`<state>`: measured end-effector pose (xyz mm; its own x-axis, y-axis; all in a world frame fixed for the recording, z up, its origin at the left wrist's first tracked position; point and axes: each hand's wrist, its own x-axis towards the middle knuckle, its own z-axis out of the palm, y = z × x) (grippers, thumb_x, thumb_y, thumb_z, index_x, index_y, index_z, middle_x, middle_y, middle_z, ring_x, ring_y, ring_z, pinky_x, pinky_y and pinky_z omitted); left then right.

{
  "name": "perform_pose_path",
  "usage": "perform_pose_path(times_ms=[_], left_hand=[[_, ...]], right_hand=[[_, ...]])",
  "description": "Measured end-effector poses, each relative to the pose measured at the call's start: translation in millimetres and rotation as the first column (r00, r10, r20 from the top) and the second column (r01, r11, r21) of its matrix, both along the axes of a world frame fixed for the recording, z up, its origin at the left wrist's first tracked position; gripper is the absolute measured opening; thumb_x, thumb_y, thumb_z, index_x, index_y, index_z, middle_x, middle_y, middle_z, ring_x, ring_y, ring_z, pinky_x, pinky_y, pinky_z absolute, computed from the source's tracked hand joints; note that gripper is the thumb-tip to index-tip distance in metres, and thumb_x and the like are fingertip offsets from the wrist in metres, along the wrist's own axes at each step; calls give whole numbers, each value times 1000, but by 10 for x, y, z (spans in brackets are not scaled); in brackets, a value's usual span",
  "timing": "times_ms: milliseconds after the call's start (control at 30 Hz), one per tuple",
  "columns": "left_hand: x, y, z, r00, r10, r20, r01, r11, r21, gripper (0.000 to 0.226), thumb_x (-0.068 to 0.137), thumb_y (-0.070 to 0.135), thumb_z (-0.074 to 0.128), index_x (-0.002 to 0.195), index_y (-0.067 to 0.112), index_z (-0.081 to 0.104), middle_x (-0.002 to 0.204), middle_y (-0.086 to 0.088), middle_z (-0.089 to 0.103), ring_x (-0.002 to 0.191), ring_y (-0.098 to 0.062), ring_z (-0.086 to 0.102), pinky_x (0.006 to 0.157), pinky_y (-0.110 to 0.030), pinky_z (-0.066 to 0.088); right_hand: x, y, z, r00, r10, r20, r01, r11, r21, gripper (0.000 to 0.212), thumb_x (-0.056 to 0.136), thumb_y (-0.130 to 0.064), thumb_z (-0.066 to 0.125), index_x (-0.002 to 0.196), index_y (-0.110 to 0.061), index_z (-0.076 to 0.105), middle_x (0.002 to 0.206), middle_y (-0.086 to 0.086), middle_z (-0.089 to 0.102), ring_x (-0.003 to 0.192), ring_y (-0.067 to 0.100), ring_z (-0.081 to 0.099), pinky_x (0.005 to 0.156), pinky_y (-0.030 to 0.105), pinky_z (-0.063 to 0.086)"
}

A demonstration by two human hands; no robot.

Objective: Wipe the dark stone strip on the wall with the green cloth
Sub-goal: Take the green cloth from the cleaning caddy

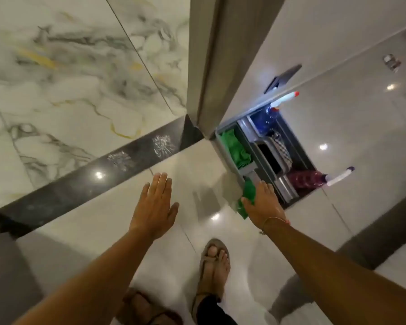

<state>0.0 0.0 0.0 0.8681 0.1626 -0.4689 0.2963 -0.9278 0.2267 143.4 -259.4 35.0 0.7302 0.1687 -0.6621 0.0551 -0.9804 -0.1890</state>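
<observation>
A dark stone strip [85,184] runs along the foot of the marbled wall, from lower left up to the grey corner post. Two whitish splash marks sit on it near its right end. My right hand [264,202] is shut on a green cloth [247,195] just at the near edge of a grey caddy [232,165] on the floor. More green cloth [236,148] lies inside the caddy's left compartment. My left hand [155,205] hovers flat over the floor, fingers apart and holding nothing, a short way below the strip.
The caddy also holds a blue spray bottle [271,113], a dark red spray bottle [314,179] and a patterned cloth [281,148]. A grey corner post [211,66] stands right of the marble wall. My sandalled feet [213,261] stand on glossy floor tiles.
</observation>
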Motion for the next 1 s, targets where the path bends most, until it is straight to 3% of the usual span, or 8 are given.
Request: perform_pose_path(times_ms=[167,267,333,433,567,667,867,1000], left_hand=[[155,-201,-1079,996,-80,-42,81,997,5,73,103,47,24,160,5,5,171,-16,0,158,-33,-5,129,-51,9],[173,-246,-1552,995,-100,-31,100,995,17,75,101,46,25,159,4,4,171,-17,0,158,-34,-4,129,-51,8],[212,-254,-1775,994,-103,-22,104,994,38,76,100,45,24,159,3,0,170,-18,-1,158,-35,-4,129,-51,7],[250,-272,-2023,992,-123,17,123,992,38,76,100,46,17,158,3,-8,170,-20,-5,157,-35,-5,128,-49,5],[332,-282,-2284,989,-134,58,132,991,37,76,101,48,11,159,2,-6,169,-20,-6,157,-34,-7,129,-49,2],[346,-268,-2431,988,-128,87,127,992,12,76,101,51,13,159,4,-3,169,-19,-6,157,-33,-9,129,-50,2],[295,-220,-2566,977,-132,169,135,991,-3,76,102,52,20,160,7,1,170,-15,-3,158,-30,-6,129,-47,0],[293,-179,-2585,974,-147,175,151,989,-10,77,102,53,21,160,6,4,170,-16,2,158,-29,-3,129,-46,3]], right_hand=[[-99,-105,-942,988,-137,70,138,990,-13,83,86,-42,63,148,-5,23,152,16,34,142,32,27,113,49,32],[-196,-40,-1272,952,-197,234,212,976,-44,91,79,-49,70,147,-6,27,149,15,40,140,34,32,116,50,27],[-217,34,-1438,911,-241,333,275,960,-58,85,78,-44,71,144,-7,32,143,16,46,137,35,36,118,50,21],[-190,68,-1566,840,-329,431,371,929,-13,63,75,-21,69,133,-10,47,128,15,59,123,36,51,111,54,33],[-83,0,-1640,811,-388,439,399,914,71,49,75,-8,66,122,-16,55,110,10,66,102,35,63,90,53,52],[-48,-50,-1663,796,-388,465,394,915,89,47,78,-8,62,123,-20,57,104,9,68,91,32,66,75,42,52],[36,-77,-1575,724,-512,461,496,852,168,45,83,-9,52,124,-22,63,96,12,71,88,33,64,78,44,48],[101,56,-1369,564,-692,450,623,715,318,52,77,-7,46,123,-21,66,97,10,71,84,25,60,81,41,50]])
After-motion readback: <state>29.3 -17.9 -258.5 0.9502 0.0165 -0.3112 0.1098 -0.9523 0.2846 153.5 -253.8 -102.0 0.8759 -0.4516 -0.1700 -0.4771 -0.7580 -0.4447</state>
